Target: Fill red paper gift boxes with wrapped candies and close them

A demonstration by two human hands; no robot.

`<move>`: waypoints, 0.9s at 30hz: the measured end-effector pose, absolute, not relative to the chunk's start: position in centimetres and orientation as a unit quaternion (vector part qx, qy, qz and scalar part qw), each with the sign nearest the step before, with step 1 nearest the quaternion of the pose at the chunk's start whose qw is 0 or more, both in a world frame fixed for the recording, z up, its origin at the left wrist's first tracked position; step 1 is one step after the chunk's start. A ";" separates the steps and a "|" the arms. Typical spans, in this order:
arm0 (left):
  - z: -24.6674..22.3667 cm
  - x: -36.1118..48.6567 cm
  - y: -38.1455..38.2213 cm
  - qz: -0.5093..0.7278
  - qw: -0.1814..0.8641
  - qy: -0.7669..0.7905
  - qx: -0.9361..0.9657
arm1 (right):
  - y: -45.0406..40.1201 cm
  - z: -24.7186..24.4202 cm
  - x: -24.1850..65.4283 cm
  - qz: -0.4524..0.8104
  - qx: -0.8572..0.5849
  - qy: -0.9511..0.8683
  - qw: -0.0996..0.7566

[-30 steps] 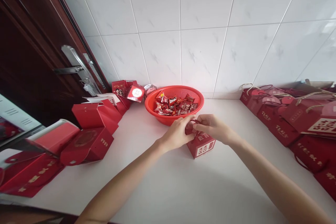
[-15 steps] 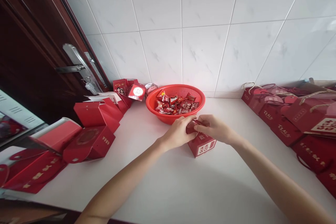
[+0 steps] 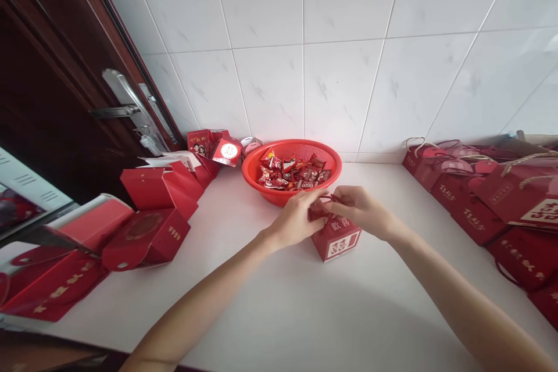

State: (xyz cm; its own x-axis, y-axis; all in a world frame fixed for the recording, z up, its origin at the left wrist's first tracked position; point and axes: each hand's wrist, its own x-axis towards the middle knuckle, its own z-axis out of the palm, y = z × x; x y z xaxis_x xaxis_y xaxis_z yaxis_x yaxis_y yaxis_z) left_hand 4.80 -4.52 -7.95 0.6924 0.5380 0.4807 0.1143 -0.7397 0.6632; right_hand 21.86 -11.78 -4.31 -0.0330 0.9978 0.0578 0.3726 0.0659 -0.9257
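Observation:
A small red gift box [image 3: 337,243] with pale Chinese characters stands upright on the white table, in front of the candy basket. My left hand [image 3: 294,216] is closed around the box's upper left side, thumb toward me. On the other side, the bent fingers of my right hand [image 3: 364,209] pinch at the top of the box, by a thin red cord [image 3: 328,197]. Exactly what those fingertips hold is partly hidden. Just behind my hands sits a red plastic basket [image 3: 249,177] with wrapped candies [image 3: 292,173] in it.
Several open red boxes [image 3: 143,238] line the table's left side, beside a dark door with a metal handle [image 3: 115,111]. Along the right side stand several closed red boxes [image 3: 483,218] with cord handles. A tiled wall [image 3: 344,93] rises behind the table [image 3: 270,314].
My right hand has shifted slightly up and right at the box top, showing more of the box's lettering and the red cord. My left hand keeps its hold.

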 end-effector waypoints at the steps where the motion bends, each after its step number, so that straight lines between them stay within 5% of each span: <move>1: -7.9 4.8 -4.5 0.361 0.307 0.190 0.860 | -12.0 -4.0 21.9 0.383 -0.564 -0.602 0.416; 13: -7.8 4.9 -6.2 0.506 0.214 0.137 0.824 | -11.9 -3.7 22.7 0.294 -0.578 -0.640 0.411; 21: -15.9 7.0 -13.2 0.264 0.212 -0.091 0.937 | -11.8 -4.4 22.8 0.207 -0.653 -0.667 0.292; 27: -19.5 7.6 -15.0 0.169 0.199 -0.167 0.951 | -12.2 -3.1 23.9 0.196 -0.639 -0.644 0.373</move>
